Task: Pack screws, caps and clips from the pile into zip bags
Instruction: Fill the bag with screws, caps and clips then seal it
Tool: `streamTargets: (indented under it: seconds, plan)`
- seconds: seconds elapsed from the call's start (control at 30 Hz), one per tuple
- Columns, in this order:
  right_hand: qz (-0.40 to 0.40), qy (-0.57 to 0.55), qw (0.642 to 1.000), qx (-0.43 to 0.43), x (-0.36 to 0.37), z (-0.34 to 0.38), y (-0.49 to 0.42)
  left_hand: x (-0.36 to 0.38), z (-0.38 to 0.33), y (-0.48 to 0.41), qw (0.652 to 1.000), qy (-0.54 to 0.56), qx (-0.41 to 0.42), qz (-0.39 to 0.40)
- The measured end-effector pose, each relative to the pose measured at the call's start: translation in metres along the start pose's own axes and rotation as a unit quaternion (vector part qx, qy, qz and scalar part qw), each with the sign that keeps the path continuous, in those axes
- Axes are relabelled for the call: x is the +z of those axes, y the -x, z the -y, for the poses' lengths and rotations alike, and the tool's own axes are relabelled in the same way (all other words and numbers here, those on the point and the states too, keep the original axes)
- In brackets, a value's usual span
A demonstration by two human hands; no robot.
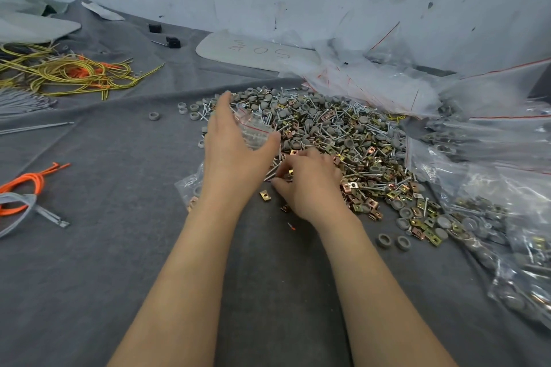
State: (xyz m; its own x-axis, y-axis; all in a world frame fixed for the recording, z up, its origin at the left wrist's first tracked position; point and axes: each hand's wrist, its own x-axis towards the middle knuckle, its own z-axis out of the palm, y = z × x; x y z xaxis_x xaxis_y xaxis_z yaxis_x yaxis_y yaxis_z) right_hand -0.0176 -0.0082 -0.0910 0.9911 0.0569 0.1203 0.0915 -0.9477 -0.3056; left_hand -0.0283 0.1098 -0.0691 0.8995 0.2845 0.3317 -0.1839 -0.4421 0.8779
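A big pile [334,140] of grey caps, silver screws and brass clips lies on the grey cloth [119,247]. My left hand [235,146] holds a small clear zip bag [253,131] with a red stripe above the pile's left edge. My right hand [310,185] rests at the pile's near edge, its curled fingers pinching a few screws [272,176]. A loose brass clip [265,195] lies just left of that hand.
Filled zip bags [492,217] are heaped at the right, empty bags [372,74] at the back right. A partly filled bag [190,185] lies under my left wrist. Yellow and orange cords [74,74] lie at the left, two loose caps [393,241] near the front.
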Motion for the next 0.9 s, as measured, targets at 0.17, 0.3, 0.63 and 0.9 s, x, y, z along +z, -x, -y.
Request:
streamTargets:
  seconds: [0.17,0.3,0.63,0.9]
  plan:
    - [0.008,0.039,0.999,-0.002,0.002,0.01,0.003,0.002,0.0,0.001,1.0,-0.001,0.0,0.004]
    - [-0.018,0.046,0.999,0.003,0.002,0.01,0.003,0.003,0.001,0.001,1.0,-0.008,-0.001,0.01]
    - [-0.188,-0.498,0.846,0.039,-0.023,0.0,-0.005,0.006,0.001,0.004,0.996,-0.052,0.015,0.066]
    - [-0.097,-0.432,0.896,-0.029,-0.032,0.024,-0.008,0.007,0.0,0.005,0.995,-0.056,0.038,0.076]
